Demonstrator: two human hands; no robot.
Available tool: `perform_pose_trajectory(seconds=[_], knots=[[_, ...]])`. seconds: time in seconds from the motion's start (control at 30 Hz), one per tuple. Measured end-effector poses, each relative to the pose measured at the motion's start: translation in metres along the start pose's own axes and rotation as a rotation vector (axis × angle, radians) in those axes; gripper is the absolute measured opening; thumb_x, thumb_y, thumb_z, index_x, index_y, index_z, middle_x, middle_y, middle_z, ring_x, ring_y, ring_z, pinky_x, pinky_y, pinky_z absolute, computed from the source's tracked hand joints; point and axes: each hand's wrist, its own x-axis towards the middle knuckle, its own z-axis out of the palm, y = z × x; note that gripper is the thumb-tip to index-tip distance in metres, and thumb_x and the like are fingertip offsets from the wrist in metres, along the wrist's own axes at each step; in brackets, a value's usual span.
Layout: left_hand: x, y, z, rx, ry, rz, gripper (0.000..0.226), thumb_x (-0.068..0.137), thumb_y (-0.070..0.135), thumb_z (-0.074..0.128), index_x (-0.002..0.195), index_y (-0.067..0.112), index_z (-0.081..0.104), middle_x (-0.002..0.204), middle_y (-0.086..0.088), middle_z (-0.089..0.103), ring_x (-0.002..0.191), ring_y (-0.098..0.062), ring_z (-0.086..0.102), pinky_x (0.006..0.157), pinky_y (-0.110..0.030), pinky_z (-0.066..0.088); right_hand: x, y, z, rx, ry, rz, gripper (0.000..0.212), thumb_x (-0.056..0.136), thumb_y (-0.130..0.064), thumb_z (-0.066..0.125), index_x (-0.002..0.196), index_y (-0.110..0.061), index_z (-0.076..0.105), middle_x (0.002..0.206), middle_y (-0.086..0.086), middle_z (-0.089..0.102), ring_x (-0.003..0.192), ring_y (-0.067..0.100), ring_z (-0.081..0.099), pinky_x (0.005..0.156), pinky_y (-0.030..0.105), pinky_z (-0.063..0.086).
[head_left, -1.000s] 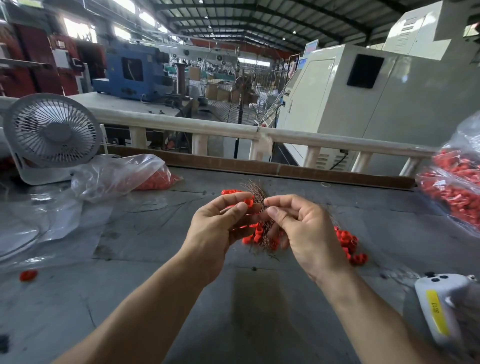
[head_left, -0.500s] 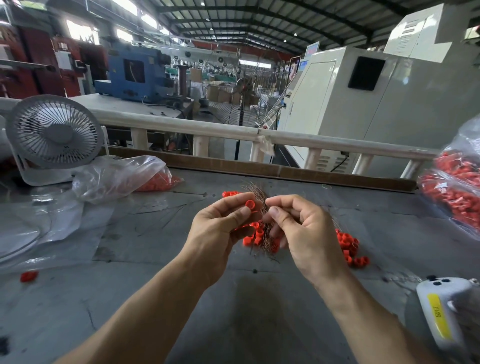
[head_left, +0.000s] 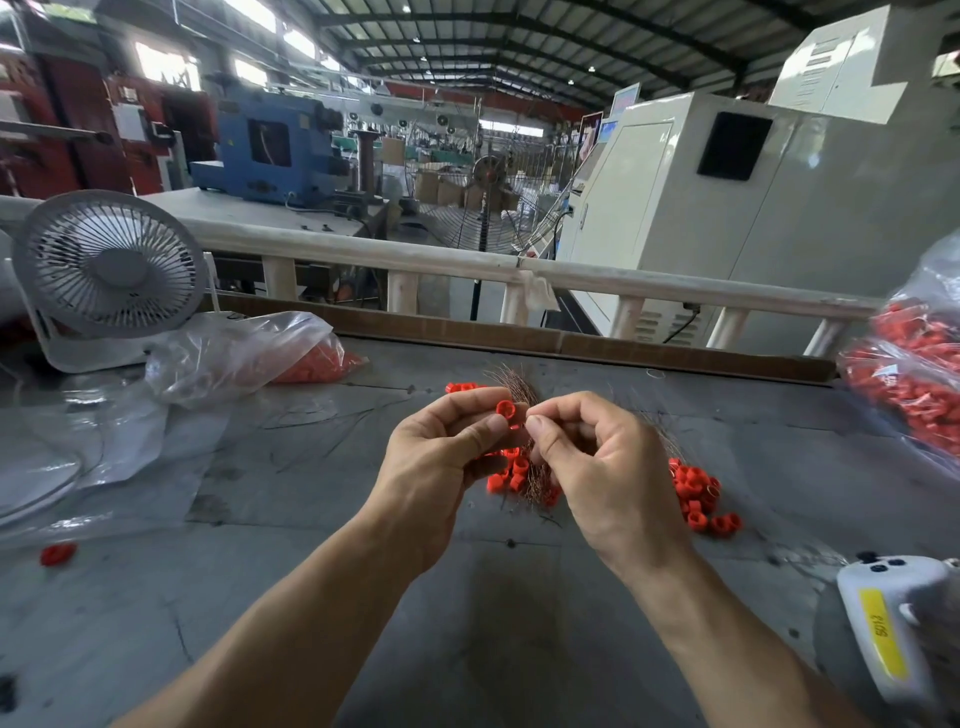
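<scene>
My left hand (head_left: 441, 457) pinches a small red plastic ring (head_left: 505, 409) between thumb and forefinger, above the grey table (head_left: 311, 571). My right hand (head_left: 608, 467) is right beside it, thumb and forefinger pinched together on something thin at the ring, likely a wire. A bundle of thin copper wires (head_left: 514, 382) fans out behind the fingers and hangs below them. Loose red rings (head_left: 511, 475) lie on the table under my hands, and another heap of red rings (head_left: 698, 496) lies to the right.
A white desk fan (head_left: 109, 273) stands back left beside a clear bag of red rings (head_left: 249, 353). A second bag of red rings (head_left: 919, 379) hangs at the right edge. A white device with a yellow label (head_left: 888, 629) lies front right. One stray ring (head_left: 58, 553) lies front left.
The red ring has come up clear between my left thumb and forefinger, and my right fingertips have closed in against it. Both hands stay in the same place.
</scene>
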Motion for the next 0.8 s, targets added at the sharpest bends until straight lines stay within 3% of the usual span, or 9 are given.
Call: perform_pose_trajectory(seconds=[0.3, 0.43, 0.8], knots=[[-0.003, 0.0008, 0.0025, 0.089, -0.029, 0.003, 0.028, 0.081, 0.014, 0.072, 0.108, 0.01, 0.078, 0.093, -0.012, 0.076, 0.077, -0.018, 0.069, 0.075, -0.032, 0.06, -0.0003, -0.0013, -0.0021, -0.024, -0.013, -0.008, 0.013, 0.096, -0.016, 0.072, 0.087, -0.025, 0.074, 0.07, -0.015, 0.072, 0.061, -0.001, 0.069, 0.056, 0.009, 0.049], [-0.0038, 0.0007, 0.004, 0.141, -0.034, 0.016, 0.032, 0.08, 0.017, 0.072, 0.111, 0.012, 0.078, 0.097, -0.011, 0.075, 0.076, -0.017, 0.064, 0.077, -0.033, 0.058, 0.001, 0.0012, -0.0022, -0.085, 0.002, -0.007, 0.013, 0.094, -0.019, 0.074, 0.083, -0.026, 0.074, 0.07, -0.011, 0.072, 0.065, 0.006, 0.069, 0.059, 0.016, 0.051], [-0.0056, 0.0025, 0.0044, 0.156, -0.035, 0.02, 0.032, 0.081, 0.021, 0.069, 0.111, 0.014, 0.079, 0.096, -0.01, 0.076, 0.075, -0.019, 0.058, 0.078, -0.035, 0.059, 0.0008, 0.0023, -0.0017, -0.09, 0.008, 0.02, 0.014, 0.094, -0.018, 0.074, 0.082, -0.025, 0.073, 0.068, -0.009, 0.071, 0.061, 0.003, 0.066, 0.055, 0.013, 0.048]])
